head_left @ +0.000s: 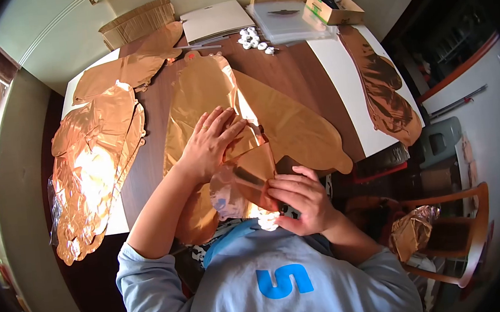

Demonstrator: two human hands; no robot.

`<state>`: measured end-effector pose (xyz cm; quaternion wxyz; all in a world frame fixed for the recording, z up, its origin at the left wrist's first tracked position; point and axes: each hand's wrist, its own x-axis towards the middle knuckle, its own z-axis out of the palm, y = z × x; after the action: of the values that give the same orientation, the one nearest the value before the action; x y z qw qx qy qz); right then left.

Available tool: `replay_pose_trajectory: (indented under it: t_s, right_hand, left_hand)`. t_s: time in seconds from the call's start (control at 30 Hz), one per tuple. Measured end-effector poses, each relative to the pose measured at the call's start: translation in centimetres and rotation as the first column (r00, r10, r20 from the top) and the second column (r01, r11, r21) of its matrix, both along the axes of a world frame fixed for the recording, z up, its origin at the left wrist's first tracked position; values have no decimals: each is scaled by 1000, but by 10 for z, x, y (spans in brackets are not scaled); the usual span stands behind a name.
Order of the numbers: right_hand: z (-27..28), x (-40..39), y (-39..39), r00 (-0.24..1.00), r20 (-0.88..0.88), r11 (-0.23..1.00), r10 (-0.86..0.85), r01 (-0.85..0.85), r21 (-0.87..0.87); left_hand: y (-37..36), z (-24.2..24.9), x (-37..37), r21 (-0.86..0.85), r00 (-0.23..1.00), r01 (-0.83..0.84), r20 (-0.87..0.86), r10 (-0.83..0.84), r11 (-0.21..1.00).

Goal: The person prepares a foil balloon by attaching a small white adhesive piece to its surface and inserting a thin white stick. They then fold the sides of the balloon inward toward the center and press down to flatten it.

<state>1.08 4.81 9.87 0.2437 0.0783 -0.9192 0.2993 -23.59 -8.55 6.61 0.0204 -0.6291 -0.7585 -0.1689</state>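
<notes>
A flat copper-coloured foil balloon (192, 92) lies in front of me, its near part folded and creased toward my body. My left hand (210, 141) rests on it palm down, fingers stretched out, a ring on one of them. At the near table edge, my right hand (304, 199) has its fingers over the right edge of the folded part (257, 170), with the thumb lower down; the thumb's contact is partly hidden. Beneath and to the right spreads another smooth copper foil piece (300, 116).
Crumpled foil balloons (92, 152) cover the left side; another foil piece (380, 85) lies on a white board (335, 80) at right. White rolls (251, 38), clear plastic sheets (286, 22) and a small cardboard box (335, 12) sit at the back. A wooden chair (476, 225) stands lower right.
</notes>
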Motion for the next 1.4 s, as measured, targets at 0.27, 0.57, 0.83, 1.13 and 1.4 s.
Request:
replay_pose_trajectory:
  t_s: [0.27,0.57,0.83,1.13,1.4]
  right_hand:
    - [-34,-16,23,977,208,520,49,153,-840]
    - [-17,-21,22,984,114,978,-133,112,178]
    - [-25,-23,18,970,221,950,-104,31,311]
    - [-14,-22,33,974,225,978,-39,-9,208]
    - [-21,-26,29,969,230,945,-95,15,326]
  left_hand:
    - [-2,11,5,-13,999,-6,50,6,1000]
    - [-1,11,5,-4,999,-14,35,14,1000]
    - [-1,12,6,-3,999,-16,36,16,1000]
    - [-1,13,7,2,999,-18,40,17,1000]
    - [0,13,7,-5,999,-20,25,20,1000]
